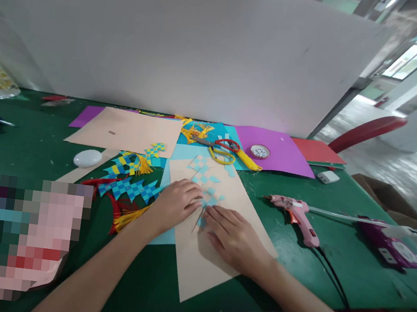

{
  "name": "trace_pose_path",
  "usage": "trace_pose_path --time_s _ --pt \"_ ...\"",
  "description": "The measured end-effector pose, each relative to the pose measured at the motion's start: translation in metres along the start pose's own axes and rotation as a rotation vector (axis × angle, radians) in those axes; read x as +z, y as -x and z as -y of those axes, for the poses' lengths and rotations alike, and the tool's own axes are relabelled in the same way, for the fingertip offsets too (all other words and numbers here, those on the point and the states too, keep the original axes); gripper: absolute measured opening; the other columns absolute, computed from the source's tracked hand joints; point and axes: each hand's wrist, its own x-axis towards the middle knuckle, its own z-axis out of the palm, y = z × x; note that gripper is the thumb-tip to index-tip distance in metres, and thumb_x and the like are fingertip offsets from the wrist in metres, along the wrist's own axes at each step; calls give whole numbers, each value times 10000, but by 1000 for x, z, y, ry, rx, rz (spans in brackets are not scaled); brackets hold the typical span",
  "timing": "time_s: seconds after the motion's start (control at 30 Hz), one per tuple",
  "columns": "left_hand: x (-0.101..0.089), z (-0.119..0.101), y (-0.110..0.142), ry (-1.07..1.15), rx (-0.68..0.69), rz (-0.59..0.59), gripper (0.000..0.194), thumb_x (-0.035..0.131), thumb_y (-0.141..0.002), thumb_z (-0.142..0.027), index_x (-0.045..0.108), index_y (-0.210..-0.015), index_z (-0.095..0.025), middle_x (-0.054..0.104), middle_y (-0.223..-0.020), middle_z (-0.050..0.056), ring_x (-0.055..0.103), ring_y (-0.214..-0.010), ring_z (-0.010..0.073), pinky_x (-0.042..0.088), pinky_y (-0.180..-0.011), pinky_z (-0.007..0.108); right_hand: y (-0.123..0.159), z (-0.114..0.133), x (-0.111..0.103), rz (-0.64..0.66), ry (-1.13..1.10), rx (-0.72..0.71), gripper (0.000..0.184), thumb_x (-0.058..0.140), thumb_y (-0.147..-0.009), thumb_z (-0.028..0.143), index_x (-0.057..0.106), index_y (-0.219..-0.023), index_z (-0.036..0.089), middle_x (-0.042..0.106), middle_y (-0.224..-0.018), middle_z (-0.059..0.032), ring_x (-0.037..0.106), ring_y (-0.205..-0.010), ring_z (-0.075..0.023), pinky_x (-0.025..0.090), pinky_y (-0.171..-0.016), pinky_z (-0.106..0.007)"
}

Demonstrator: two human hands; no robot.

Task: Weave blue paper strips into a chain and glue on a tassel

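Note:
A woven piece of pale blue and beige paper strips (205,178) lies on a beige paper sheet (186,275) in front of me. My left hand (176,203) comes from the left, its curled fingertips closed on the near end of the weave. From the right, my right hand (238,238) meets it, fingers pressed together on the same end, where a thin strip points toward me. The fingertips partly cover the folds there. To the left lie finished-looking blue woven paper pieces (128,189) with a yellow tassel (130,217) and red cord.
Red-handled scissors (227,144) and yellow-handled scissors (246,158) lie beyond the weave. A pink glue gun (298,212) with its cable rests on the right of the green table (331,272). A white oval object (87,158) and a pixelated item (42,237) are left.

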Motion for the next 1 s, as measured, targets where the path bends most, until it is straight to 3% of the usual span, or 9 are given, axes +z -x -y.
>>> trace_pose_path --time_s 0.5,1.0 --pt "2 1 0 -13 0 2 182 483 -898 -266 608 -1014 -203 624 -1057 62 536 -1043 215 421 -930 396 4 9 14 -8 100 33 348 460 -916 211 579 -1217 83 607 -1240 -127 524 -1160 -223 463 -966 -372" --pt "1 0 0 -22 9 3 182 475 -905 -272 606 -1012 -203 625 -1068 63 538 -1037 214 420 -928 395 2 7 2 10 -32 87 406 501 -890 272 545 -1261 113 600 -1254 -115 523 -1178 -212 419 -1036 -412"
